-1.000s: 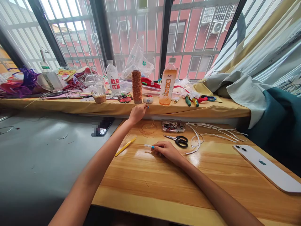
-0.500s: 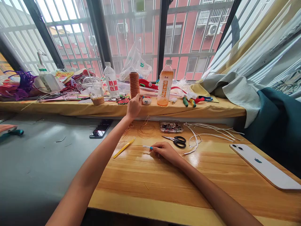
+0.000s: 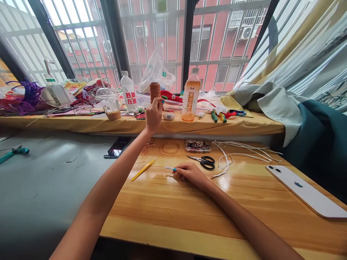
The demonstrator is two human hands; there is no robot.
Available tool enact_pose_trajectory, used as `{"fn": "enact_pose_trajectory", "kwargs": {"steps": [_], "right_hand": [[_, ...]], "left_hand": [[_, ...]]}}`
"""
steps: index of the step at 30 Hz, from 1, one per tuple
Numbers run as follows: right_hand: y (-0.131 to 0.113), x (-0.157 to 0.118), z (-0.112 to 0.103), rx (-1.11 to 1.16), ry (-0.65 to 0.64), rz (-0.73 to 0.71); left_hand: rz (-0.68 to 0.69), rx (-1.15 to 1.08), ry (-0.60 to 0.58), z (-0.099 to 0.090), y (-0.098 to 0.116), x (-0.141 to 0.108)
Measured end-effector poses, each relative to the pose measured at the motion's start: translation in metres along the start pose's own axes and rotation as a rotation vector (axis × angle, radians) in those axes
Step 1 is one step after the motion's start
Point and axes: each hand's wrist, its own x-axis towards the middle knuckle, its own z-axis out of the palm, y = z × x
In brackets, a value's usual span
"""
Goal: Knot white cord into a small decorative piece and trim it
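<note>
My left hand (image 3: 154, 115) is raised at the window ledge, its fingers closed in a pinch. It overlaps the lower part of a spool of brown thread (image 3: 155, 90); what sits between the fingertips is hidden. A small white cup (image 3: 169, 116) stands just right of it. My right hand (image 3: 191, 175) rests on the wooden table, thumb and finger pinched on a white cord (image 3: 169, 168), whose short end sticks out to the left. Black-handled scissors (image 3: 204, 161) lie beyond that hand, and yellow tweezers (image 3: 143, 169) lie to its left.
A coil of brown thread (image 3: 169, 150), a clear box of beads (image 3: 197, 144) and white cords (image 3: 241, 148) lie at the table's back. Phones lie left (image 3: 117, 147) and right (image 3: 306, 191). Bottles (image 3: 191, 95) line the ledge (image 3: 217, 127). Teal pliers (image 3: 15, 153) lie far left.
My left hand has risen slightly along the spool, uncovering the white cup. My right hand has not moved. Another person's hand at the left edge has gone, leaving the teal pliers on the grey surface.
</note>
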Motion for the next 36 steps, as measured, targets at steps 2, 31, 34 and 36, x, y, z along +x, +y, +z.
{"fn": "enact_pose_trajectory", "kwargs": {"steps": [2, 31, 34, 36], "right_hand": [[0.002, 0.001, -0.001, 0.015, -0.003, -0.009], [0.001, 0.005, -0.001, 0.256, 0.13, 0.036], [0.003, 0.006, -0.001, 0.234, 0.134, 0.03], [0.005, 0.006, -0.001, 0.21, 0.133, 0.031]], "left_hand": [[-0.02, -0.082, -0.032, -0.006, 0.008, 0.002], [0.056, 0.566, -0.965, -0.127, 0.05, -0.144], [0.1, 0.519, -1.077, -0.14, 0.07, -0.167], [0.051, 0.492, -1.102, -0.142, 0.076, -0.178]]}}
